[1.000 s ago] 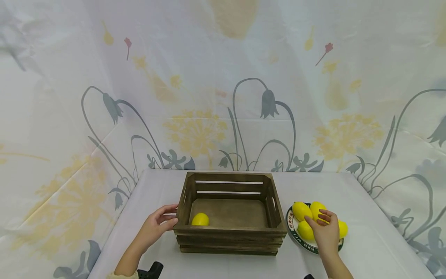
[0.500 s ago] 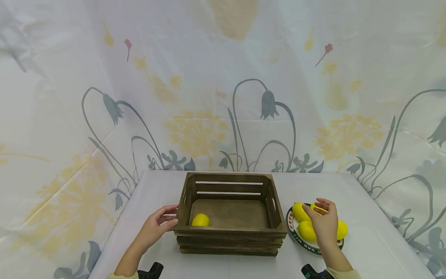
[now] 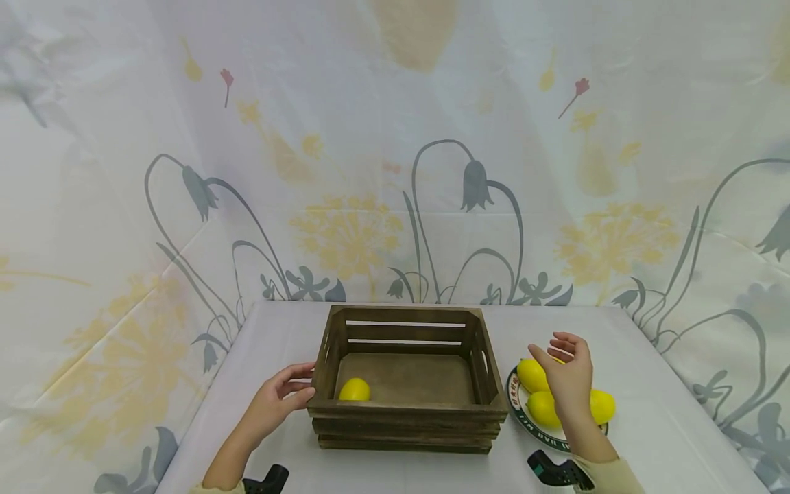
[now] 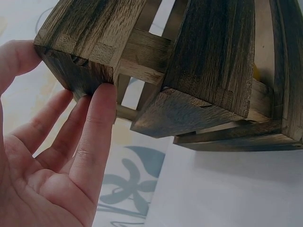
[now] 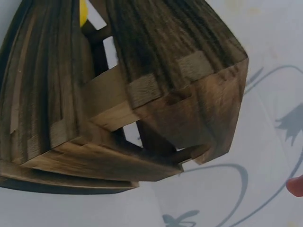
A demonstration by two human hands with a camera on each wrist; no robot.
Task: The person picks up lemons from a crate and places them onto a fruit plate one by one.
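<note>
A dark brown slatted wooden crate (image 3: 407,429) stands mid-table with one yellow lemon (image 3: 354,390) inside, at its near left. My left hand (image 3: 274,401) rests its thumb and fingertips against the crate's left side. In the left wrist view, the thumb (image 4: 98,123) touches the edge of the slatted wood. To the right, a patterned round plate (image 3: 520,412) bears several lemons (image 3: 544,409). My right hand (image 3: 569,381) hovers over this plate, thumb and fingers apart, with no lemon seen in it. It partly covers the lemons. Only a fingertip (image 5: 296,187) shows in the right wrist view.
The table (image 3: 284,453) is covered in white cloth. Behind and beside it hangs a white curtain (image 3: 395,103) with flower prints. The crate's right wall stands close to the plate's left rim. Dark wrist devices (image 3: 558,472) are on both wrists.
My right hand has risen from the lemons and shifted slightly left and away from me. The left hand, the crate and the lemon inside it stay in place.
</note>
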